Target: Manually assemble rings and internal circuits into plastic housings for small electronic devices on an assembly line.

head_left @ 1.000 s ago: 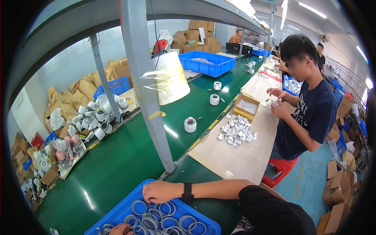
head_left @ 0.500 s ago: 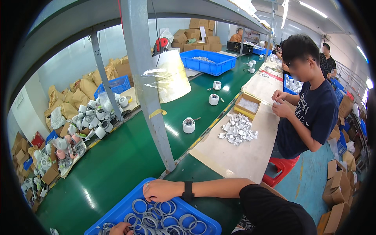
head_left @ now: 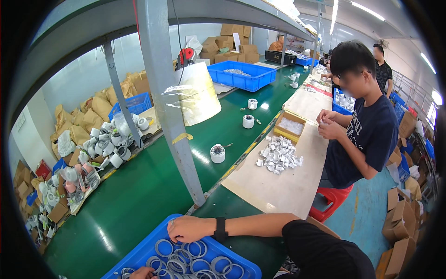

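Note:
A blue plastic tray [head_left: 241, 261] at the bottom of the head view holds many thin grey rings [head_left: 177, 264]. My right hand [head_left: 191, 228], with a black band at the wrist, reaches across the tray's far corner. Its fingers curl down among the rings, and whatever lies under the fingertips is mostly hidden. At the lower edge, my left hand [head_left: 142, 273] is partly cut off by the picture. Its bent fingers close on the edge of a grey ring at the near left of the pile.
A grey metal post [head_left: 173, 111] rises just beyond the tray. The green conveyor belt [head_left: 139, 195] carries white round housings [head_left: 217, 154]. To the right, a seated co-worker [head_left: 364, 111] handles small parts beside a pile of white pieces [head_left: 279, 155] and a yellow box [head_left: 289, 129].
The view has shifted slightly, so the background sits a little further left. Both my hands stay at about the same places in the tray, with only slight finger movement.

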{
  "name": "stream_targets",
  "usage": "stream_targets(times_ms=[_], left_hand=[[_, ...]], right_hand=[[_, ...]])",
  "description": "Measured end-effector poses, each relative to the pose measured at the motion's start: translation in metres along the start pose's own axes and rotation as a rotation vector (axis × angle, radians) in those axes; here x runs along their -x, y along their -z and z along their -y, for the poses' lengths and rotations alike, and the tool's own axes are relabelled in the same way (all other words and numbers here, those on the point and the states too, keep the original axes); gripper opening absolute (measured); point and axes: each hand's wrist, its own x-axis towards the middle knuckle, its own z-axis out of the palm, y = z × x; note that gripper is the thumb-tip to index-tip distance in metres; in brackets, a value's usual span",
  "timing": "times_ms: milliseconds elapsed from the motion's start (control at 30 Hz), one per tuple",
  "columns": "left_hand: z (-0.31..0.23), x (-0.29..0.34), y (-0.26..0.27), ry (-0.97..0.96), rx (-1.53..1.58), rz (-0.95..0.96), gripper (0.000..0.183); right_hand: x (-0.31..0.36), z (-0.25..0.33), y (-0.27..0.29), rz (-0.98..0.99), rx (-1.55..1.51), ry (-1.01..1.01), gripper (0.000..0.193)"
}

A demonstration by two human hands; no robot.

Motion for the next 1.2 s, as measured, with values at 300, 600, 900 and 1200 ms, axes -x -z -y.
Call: stream_targets(times_ms=[300,600,900,1200], left_hand=[[-0.0023,-0.0022,0.0024,-0.014,-0.005,0.013,0.030],[-0.0014,-0.0013,0.0023,-0.023,-0.004,0.014,0.031],[-0.0015,-0.0017,0.0020,-0.017,-0.010,0.007,0.031],[0.0024,-0.0026,0.0001,-0.032,0.004,0.018,0.030]], right_hand=[[-0.0007,-0.0040,-0.0022,-0.013,0.003,0.002,0.004],[0.0004,-0.0014,-0.0006,-0.006,-0.001,-0.012,0.004],[0.0002,-0.0057,-0.0030,-0.045,-0.004,0.049,0.009],[0.0000,-0.0048,-0.0008,-0.050,0.000,0.047,0.009]])
